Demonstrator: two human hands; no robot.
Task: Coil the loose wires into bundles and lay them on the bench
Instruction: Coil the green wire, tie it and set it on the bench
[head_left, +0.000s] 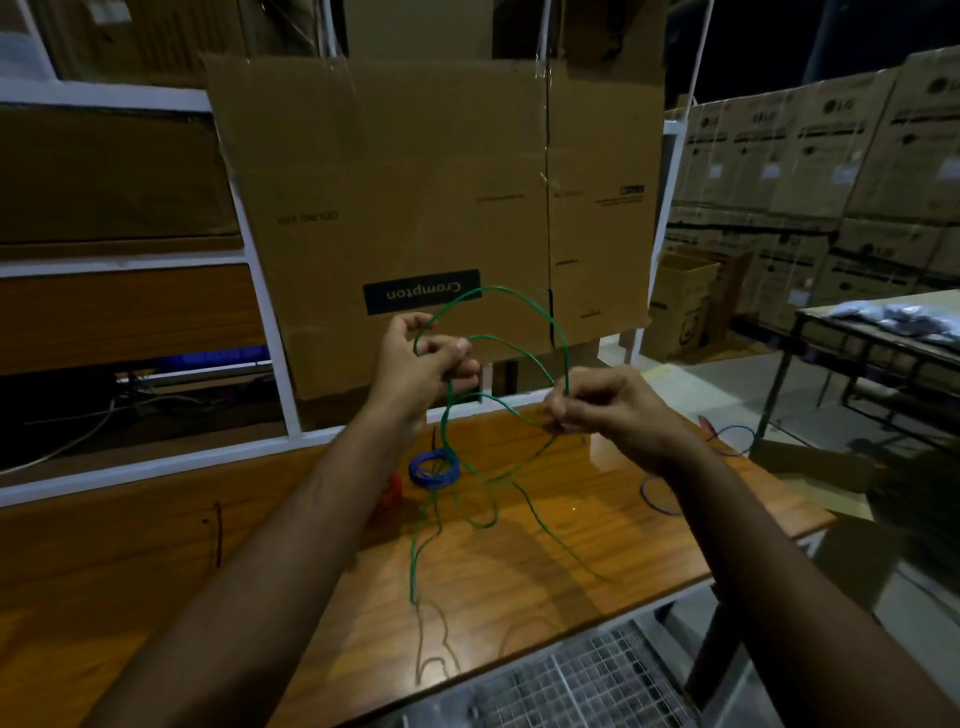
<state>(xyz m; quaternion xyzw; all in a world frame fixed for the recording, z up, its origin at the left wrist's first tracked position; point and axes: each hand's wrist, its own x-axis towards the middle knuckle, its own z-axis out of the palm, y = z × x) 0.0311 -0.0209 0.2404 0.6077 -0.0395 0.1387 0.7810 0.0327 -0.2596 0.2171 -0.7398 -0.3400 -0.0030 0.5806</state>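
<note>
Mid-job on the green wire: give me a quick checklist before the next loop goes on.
1. Left hand grips the gathered loops of the green wire: ok.
2. Right hand pinches the wire: ok.
3. Loose tail hangs down to the bench: ok, more left to coil.
4. Tail clear of the blue coil: cannot tell, they overlap in view.
5. Free bench space for the finished bundle: ok.
6. Blue loose wire at the right edge coiled: not ok.

bench (597, 519): glossy wood | green wire (519, 301): smooth plastic | box (415, 182): matt cardboard
</note>
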